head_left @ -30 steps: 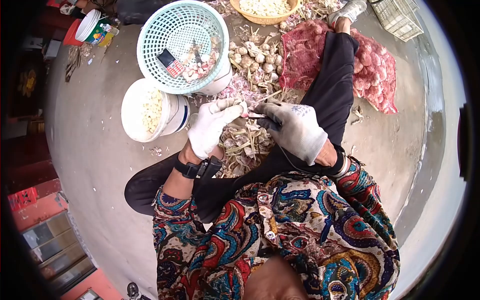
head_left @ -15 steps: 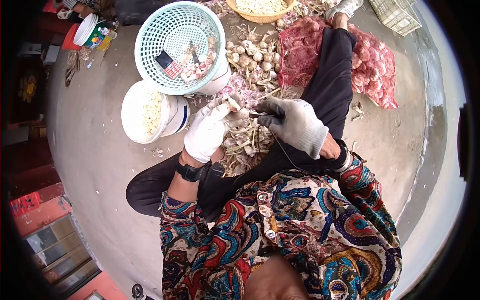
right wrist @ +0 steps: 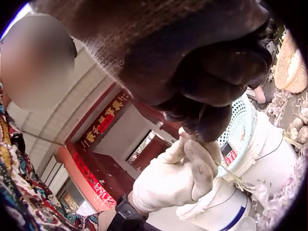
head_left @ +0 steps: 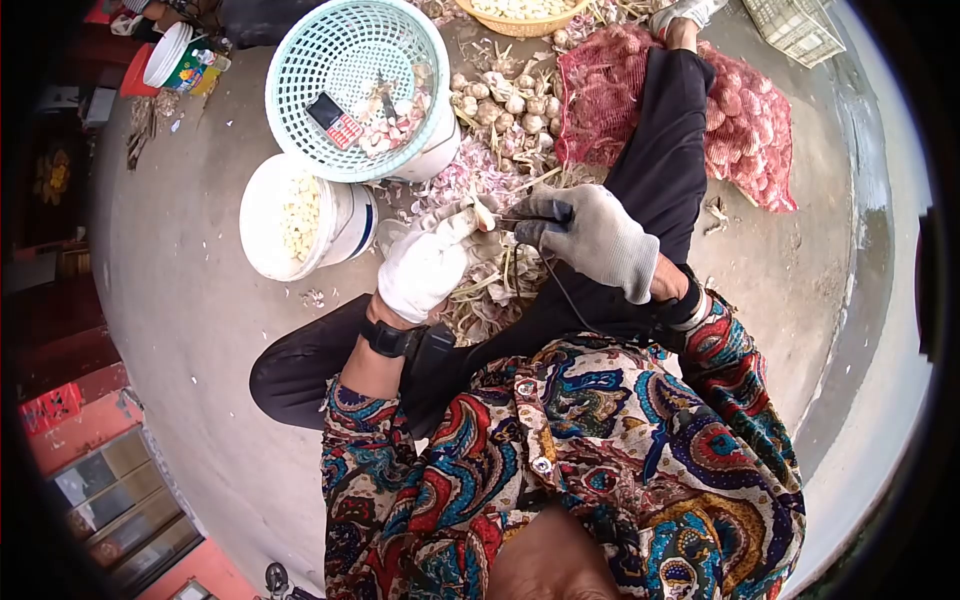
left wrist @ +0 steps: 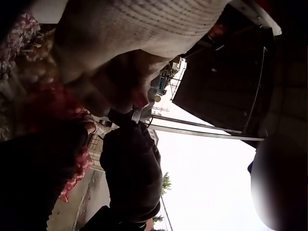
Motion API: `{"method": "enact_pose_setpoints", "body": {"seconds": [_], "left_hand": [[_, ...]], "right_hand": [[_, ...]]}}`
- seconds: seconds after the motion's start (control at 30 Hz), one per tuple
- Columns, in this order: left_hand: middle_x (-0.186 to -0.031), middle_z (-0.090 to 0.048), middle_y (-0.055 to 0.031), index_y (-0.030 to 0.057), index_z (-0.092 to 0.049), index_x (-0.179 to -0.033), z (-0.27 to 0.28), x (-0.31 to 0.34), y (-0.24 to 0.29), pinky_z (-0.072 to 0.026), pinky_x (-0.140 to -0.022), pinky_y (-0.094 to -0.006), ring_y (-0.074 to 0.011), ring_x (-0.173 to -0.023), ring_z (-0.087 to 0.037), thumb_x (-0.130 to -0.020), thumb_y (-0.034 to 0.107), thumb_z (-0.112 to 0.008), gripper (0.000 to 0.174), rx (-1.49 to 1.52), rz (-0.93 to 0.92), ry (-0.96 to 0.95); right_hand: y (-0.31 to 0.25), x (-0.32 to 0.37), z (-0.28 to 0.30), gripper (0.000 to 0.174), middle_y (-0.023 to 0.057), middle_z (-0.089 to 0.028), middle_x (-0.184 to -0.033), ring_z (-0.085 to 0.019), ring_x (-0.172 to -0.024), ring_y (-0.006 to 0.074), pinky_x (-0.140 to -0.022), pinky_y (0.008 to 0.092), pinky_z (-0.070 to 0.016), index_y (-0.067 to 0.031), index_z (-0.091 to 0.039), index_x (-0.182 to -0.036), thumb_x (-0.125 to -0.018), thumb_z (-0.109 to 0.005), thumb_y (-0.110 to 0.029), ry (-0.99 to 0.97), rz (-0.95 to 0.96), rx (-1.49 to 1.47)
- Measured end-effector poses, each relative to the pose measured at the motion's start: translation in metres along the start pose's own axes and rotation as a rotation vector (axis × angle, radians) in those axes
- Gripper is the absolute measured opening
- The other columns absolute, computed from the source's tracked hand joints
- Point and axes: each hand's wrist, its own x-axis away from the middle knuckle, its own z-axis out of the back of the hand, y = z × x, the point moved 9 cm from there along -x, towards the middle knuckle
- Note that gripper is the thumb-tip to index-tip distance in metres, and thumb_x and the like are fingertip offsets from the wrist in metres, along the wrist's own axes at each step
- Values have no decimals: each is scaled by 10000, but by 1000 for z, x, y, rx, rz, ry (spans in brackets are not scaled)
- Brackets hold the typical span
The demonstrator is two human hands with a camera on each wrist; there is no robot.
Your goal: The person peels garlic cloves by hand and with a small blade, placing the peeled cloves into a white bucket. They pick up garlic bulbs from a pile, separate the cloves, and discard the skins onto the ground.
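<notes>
My gloved left hand (head_left: 425, 265) pinches a pale garlic clove (head_left: 484, 215) between thumb and fingers, above a heap of garlic skins and stalks (head_left: 490, 305). Just right of it, my gloved right hand (head_left: 595, 240) curls round a small knife, whose short blade (left wrist: 136, 114) shows in the left wrist view, pointing at the left hand's fingertips. Its handle is hidden in the fist. In the right wrist view the white-gloved left hand (right wrist: 178, 173) sits right below the dark right-hand fingers (right wrist: 214, 91), which overlap the clove.
A white bucket of peeled cloves (head_left: 262, 235) stands left, beside a pale green basket (head_left: 285, 95) holding a phone (head_left: 335, 120). Whole garlic bulbs (head_left: 505, 105) lie ahead, next to red mesh sacks (head_left: 745, 130). A yellow basket (head_left: 515, 22) and a crate (head_left: 795, 30) stand farther off.
The hands parted slightly from the clove and knife meeting, and the left hand turned it upward. Now the left hand has tilted back toward the right, bringing the clove closer to the right fingers.
</notes>
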Motion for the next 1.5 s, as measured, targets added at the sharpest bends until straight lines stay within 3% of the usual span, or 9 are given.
{"method": "enact_pose_setpoints", "body": {"seconds": [0.07,0.2,0.27,0.47,0.57,0.63,1.03,1.2,1.5], "left_hand": [[-1102,-671,-60,-29,-604,-1247,1,0,-2,-556,-947,-369,-199,-998,-674,-1052,166,-559,279,19,-4,-9],[-1156,-666,-80,-41,-594,-1254,-10,-4,0,-552,-951,-361,-201,-1002,-672,-1049,141,-558,277,242,28,-14],[-1212,-659,-98,-52,-579,-1272,-17,-3,10,-558,-928,-348,-184,-996,-666,-1036,118,-575,291,-87,-39,-49],[-1167,-692,-80,-40,-520,-1418,-18,-3,7,-570,-867,-281,-139,-1039,-670,-1000,46,-608,436,-143,13,83],[-1224,-672,-77,-29,-451,-1484,-15,-6,5,-555,-877,-272,-122,-1065,-653,-975,4,-617,536,-280,56,109],[-1233,-663,-74,-28,-419,-1506,-25,-6,10,-548,-876,-261,-107,-1063,-641,-956,-19,-622,586,-338,36,76],[-984,-616,10,73,-199,-1630,-51,6,15,-497,-754,-201,-44,-850,-562,-916,-80,-613,840,-416,7,3],[-1041,-649,-33,10,-287,-1580,-49,4,25,-566,-867,-286,-109,-946,-640,-978,35,-583,672,-154,-169,-68],[-1133,-687,-112,22,-580,-1280,-39,10,8,-577,-958,-418,-277,-1038,-696,-1036,91,-550,255,306,-44,-130]], "right_hand": [[-9,2,4,192,165,-731,-898,-738,-779,198,-714,341,-569,-47,-728,-1098,-923,-728,-127,46,7,187],[-16,3,1,216,164,-729,-924,-720,-816,327,-731,380,-581,-71,-738,-1090,-900,-737,-172,105,51,305],[-18,3,1,223,163,-730,-931,-724,-821,323,-738,380,-582,-68,-737,-1097,-899,-739,-171,126,43,356],[-11,-2,18,262,161,-744,-959,-738,-824,259,-756,358,-573,-37,-718,-1130,-909,-752,-173,308,65,440],[19,-10,9,338,48,-686,-830,-548,-755,52,-714,281,-508,35,-687,-1119,-917,-785,-218,127,-201,26],[24,-15,-7,340,122,-683,-751,-642,-679,184,-692,349,-521,-42,-710,-1054,-895,-766,-337,96,-57,-96],[27,-7,-15,196,-56,-540,-691,-441,-631,36,-559,267,-396,1,-688,-988,-957,-683,-193,16,-262,-398],[33,-9,-16,159,-65,-540,-696,-434,-636,24,-552,257,-381,1,-683,-968,-950,-684,-158,202,-129,-436],[17,-13,-11,135,-37,-569,-733,-443,-693,22,-581,241,-397,28,-642,-917,-936,-689,-97,313,-8,-532]]}}
